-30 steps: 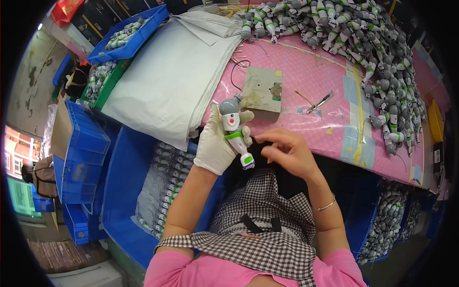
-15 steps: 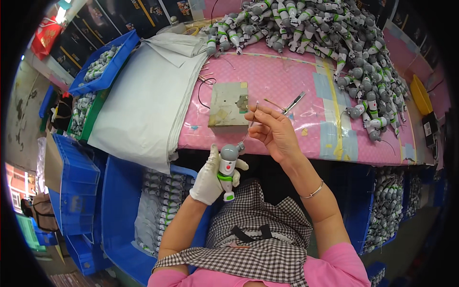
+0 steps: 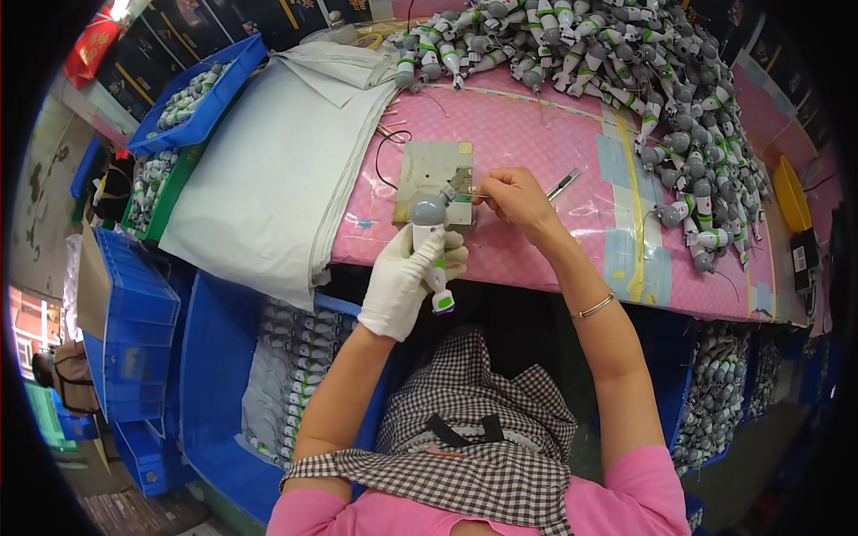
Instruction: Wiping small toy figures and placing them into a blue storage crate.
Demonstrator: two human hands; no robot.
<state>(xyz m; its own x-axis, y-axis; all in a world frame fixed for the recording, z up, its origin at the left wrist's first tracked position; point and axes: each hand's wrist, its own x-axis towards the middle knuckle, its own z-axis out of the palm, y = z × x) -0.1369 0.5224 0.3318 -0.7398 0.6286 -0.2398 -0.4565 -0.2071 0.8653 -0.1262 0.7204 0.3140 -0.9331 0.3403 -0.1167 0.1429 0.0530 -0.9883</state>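
My left hand (image 3: 393,284), in a white glove, is closed around a small grey, white and green device (image 3: 430,211) with a round head. The head end points up and lies in front of the metal block (image 3: 427,163) on the table. My bare right hand (image 3: 518,202) pinches a thin slender piece (image 3: 464,196) beside the device's head, at the block's right edge. Whether this is a wire or a stick I cannot tell. A black cord (image 3: 379,168) runs to the block's left side.
A slim silver-and-black tool (image 3: 564,183) lies right of my right hand. Many similar devices (image 3: 617,62) are heaped at the table's back and right. White sheets (image 3: 277,170) cover the left side. Blue bins (image 3: 201,375) of devices stand below, and a yellow tray (image 3: 791,192) at far right.
My left hand has raised the device from the table's front edge up to the metal block. My right hand has moved slightly right, its fingers now more curled.
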